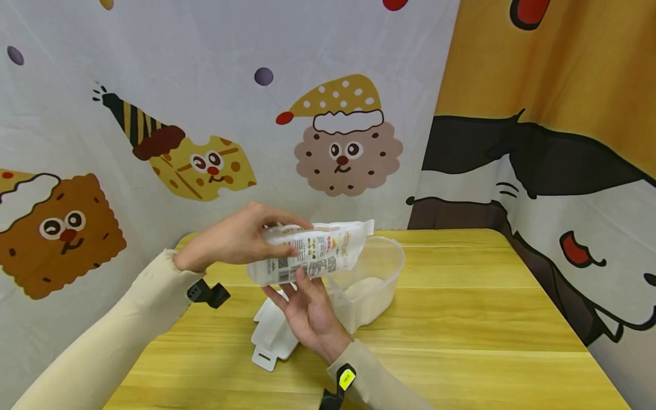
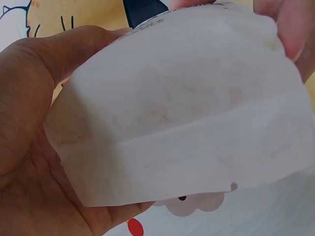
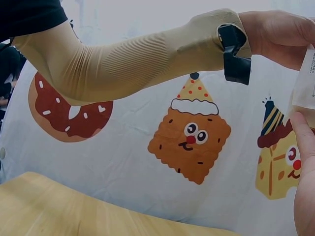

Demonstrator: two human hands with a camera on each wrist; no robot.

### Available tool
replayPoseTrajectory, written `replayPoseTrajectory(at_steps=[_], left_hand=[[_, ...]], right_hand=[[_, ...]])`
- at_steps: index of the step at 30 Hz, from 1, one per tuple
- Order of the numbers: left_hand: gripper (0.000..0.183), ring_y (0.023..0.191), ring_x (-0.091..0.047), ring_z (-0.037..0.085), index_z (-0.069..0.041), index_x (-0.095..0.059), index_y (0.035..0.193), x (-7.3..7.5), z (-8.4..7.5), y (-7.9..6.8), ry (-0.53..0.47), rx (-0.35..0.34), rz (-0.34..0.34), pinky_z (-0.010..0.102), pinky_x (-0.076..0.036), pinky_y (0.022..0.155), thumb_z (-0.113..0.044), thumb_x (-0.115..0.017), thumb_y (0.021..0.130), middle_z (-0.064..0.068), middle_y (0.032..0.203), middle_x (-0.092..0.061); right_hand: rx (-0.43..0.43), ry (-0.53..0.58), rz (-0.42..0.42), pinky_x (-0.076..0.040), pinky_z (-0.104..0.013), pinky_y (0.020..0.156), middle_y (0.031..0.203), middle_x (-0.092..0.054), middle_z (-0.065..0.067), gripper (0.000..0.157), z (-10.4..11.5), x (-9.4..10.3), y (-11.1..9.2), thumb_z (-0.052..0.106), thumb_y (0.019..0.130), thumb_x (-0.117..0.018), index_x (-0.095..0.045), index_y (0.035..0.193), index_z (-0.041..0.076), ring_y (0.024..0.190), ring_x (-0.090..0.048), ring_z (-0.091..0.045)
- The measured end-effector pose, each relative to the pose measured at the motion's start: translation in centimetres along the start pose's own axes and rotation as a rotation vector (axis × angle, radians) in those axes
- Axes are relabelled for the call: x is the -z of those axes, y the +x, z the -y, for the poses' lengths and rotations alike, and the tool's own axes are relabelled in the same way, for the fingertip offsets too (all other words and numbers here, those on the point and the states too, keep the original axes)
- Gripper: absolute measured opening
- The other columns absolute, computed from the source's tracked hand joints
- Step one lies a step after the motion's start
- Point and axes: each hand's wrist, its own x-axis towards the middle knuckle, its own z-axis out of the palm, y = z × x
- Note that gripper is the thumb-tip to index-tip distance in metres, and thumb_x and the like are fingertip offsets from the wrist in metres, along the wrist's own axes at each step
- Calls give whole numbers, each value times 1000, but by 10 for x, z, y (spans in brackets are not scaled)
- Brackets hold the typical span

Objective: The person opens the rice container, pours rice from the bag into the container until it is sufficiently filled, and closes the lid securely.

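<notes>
A white printed bag (image 1: pixel 318 247) is held on its side above the table, its narrow end reaching over the rim of a clear plastic container (image 1: pixel 394 267). White grains that look like rice (image 1: pixel 365 287) lie in the container. My left hand (image 1: pixel 246 236) grips the bag's broad base end from above, thumb on the printed face. From below, my right hand (image 1: pixel 315 319) holds the bag's underside with thumb and fingers. In the left wrist view, the flat folded base (image 2: pixel 187 147) fills most of the picture. Whether grains are falling from the bag, I cannot tell.
A white lid (image 1: pixel 274 333) lies on the wooden table (image 1: pixel 461 319), left of the container and partly behind my right hand. Behind the table hangs a curtain (image 1: pixel 205 68) printed with cartoon figures. Both wrists carry small black devices.
</notes>
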Motion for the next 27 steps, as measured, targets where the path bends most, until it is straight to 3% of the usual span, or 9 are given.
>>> replayPoseTrajectory(at_steps=[27], left_hand=[[41, 77, -67, 11, -25, -71, 130, 0, -2, 3, 18, -8, 2, 29, -57, 65, -19, -80, 91, -1, 106, -77]], right_hand=[[-1, 6, -2, -36, -46, 123, 144, -52, 8, 42, 0, 1, 1, 27, 108, -51, -38, 147, 36, 139, -50, -15]])
